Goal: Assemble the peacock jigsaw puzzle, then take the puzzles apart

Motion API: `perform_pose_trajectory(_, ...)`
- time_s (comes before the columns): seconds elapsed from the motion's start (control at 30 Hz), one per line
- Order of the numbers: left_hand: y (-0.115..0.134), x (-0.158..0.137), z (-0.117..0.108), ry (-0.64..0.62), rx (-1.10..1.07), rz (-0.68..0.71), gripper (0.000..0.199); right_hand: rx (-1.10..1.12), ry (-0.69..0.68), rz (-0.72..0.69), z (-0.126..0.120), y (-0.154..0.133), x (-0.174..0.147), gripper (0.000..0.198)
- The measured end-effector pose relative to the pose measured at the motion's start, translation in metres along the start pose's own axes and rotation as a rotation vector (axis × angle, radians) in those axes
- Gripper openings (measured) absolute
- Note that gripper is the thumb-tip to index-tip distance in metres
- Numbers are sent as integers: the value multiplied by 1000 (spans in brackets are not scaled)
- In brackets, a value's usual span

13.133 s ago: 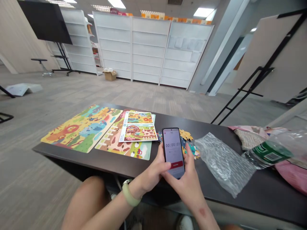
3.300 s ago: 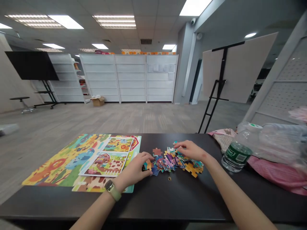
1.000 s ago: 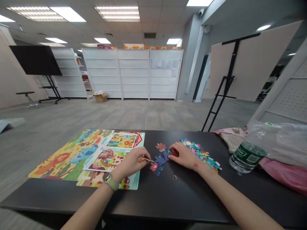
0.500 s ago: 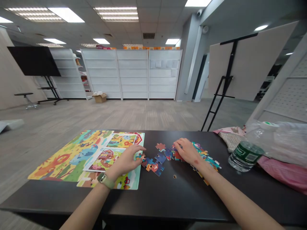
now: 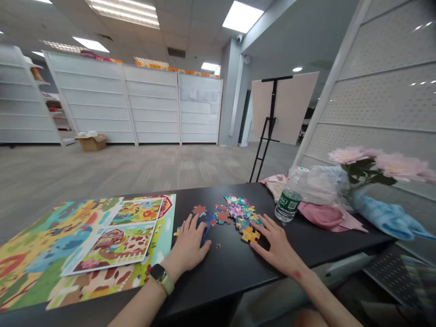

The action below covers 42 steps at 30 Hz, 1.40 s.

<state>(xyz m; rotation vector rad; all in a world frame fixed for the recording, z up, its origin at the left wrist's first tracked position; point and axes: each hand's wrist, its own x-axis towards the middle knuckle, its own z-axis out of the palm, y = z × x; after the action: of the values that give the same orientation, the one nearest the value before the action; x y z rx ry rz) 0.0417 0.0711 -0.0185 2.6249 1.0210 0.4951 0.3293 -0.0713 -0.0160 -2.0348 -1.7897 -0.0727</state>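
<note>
Right hand [image 5: 276,241] now beside puzzle pieces [image 5: 236,210]

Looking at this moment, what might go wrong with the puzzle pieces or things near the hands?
The bottle stands near the right hand, so an outward sweep might tip it. The colourful puzzle pieces seem to overlap, so some could be missed underneath. The left hand partly hides dark blue pieces near the farm picture board; sliding left might push some onto it.
</note>
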Motion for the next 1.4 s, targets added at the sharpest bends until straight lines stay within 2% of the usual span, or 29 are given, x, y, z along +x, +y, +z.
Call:
perform_pose_trajectory(0.13, 16, 9, 1, 29, -28, 87, 34, -26, 76, 2, 3, -22, -17, 20)
perform_pose_trajectory(0.2, 26, 9, -1, 53, -73, 174, 36, 9, 63, -79, 1, -38, -21, 23)
perform_pose_trajectory(0.33, 44, 1, -8, 38, -242, 331, 39, 65, -51, -255, 1, -64, -26, 57)
perform_pose_trajectory(0.4, 49, -5, -12, -46, -274, 419, 29, 70, -34, -242, 4, -63, -22, 62)
perform_pose_trajectory(0.5, 52, -11, -16, -142, -234, 500, 14, 44, 68, -110, 7, -43, -6, 49)
perform_pose_trajectory(0.57, 51, -13, -17, -133, -191, 484, 10, 48, 86, -54, 9, -27, 4, 40)
perform_pose_trajectory(0.67, 48, -13, -18, -84, -130, 432, 9, 109, 92, -71, 8, -16, 6, 28)
perform_pose_trajectory(0.77, 46, -12, -18, -40, -77, 388, 16, 174, 57, -145, 3, -28, -8, 26)
perform_pose_trajectory(0.83, 45, -12, -17, -36, -48, 365, 21, 189, -30, -210, -1, -44, -19, 26)
perform_pose_trajectory(0.93, 41, -11, -18, -80, -63, 320, 24, 181, -150, -301, -4, -59, -27, 37)
perform_pose_trajectory(1.03, 36, -12, -25, -116, -109, 282, 21, 122, -83, -238, 0, -53, -19, 41)
perform_pose_trajectory(1.1, 34, -13, -29, -110, -126, 295, 25, 33, -10, -137, 5, -43, -10, 47)
perform_pose_trajectory(1.17, 37, -16, -28, -86, -149, 316, 32, -24, -1, -103, 9, -38, -4, 49)
perform_pose_trajectory(1.33, 56, -23, -7, -82, -121, 326, 68, 132, -64, -307, 11, -41, -11, 34)
perform_pose_trajectory(1.4, 61, -24, 1, -112, -81, 328, 65, 170, -14, -265, 9, -34, -12, 32)
